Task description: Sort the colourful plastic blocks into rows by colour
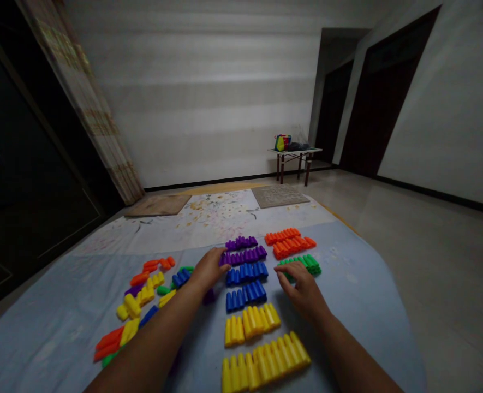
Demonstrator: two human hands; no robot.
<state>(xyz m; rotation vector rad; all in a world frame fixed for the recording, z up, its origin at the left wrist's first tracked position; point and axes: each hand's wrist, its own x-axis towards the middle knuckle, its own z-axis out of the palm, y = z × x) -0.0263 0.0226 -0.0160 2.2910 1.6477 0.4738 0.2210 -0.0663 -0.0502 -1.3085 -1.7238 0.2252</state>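
Observation:
My left hand (209, 268) is at the left end of a purple row (249, 255), thumb and fingers around a purple plastic tube (225, 259) there. My right hand (300, 286) hovers by the green tubes (312, 264), fingers curved and thumb slightly apart, nothing visible in its grasp. It partly covers the green group. Between my hands lie blue rows (247, 274) of similar short tubes, with yellow rows (266, 357) nearer me. Orange rows (286, 245) are beyond the green ones. Left of my left forearm is a loose mix of yellow tubes (132, 305), orange tubes (109, 344) and other colours.
A pale blue cloth (359, 305) covers the near table, with a floral cloth (220, 213) beyond. Two flat boards, a brown one (159, 205) and a greyish one (280, 195), lie at the far edge. A small table (294, 151) with bags stands near the wall.

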